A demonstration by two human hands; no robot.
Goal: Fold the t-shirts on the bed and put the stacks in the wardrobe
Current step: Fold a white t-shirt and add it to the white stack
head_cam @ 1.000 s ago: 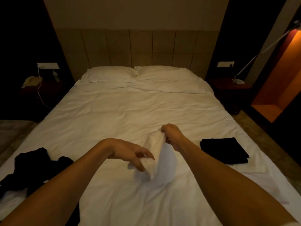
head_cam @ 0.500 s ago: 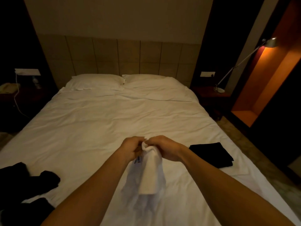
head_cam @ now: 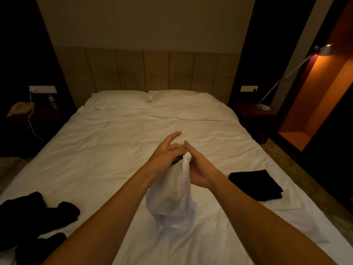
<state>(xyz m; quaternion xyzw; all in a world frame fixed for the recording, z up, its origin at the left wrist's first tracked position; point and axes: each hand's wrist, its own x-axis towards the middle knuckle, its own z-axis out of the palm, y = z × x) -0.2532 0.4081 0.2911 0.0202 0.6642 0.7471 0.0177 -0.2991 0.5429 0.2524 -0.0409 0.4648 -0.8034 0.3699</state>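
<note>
Hands (head_cam: 168, 155) (head_cam: 198, 169) lift white t-shirt (head_cam: 172, 197) above bed (head_cam: 114, 150); left fingers seemingly pinch it, right fingers straight.

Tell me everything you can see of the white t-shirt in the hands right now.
The white t-shirt looks like thin, soft cloth, bunched and unfolded. It hangs between both hands above the bed. The left hand holds its top edge; the right hand lies flat against its side. Its lower end seems to reach the sheet.
</note>
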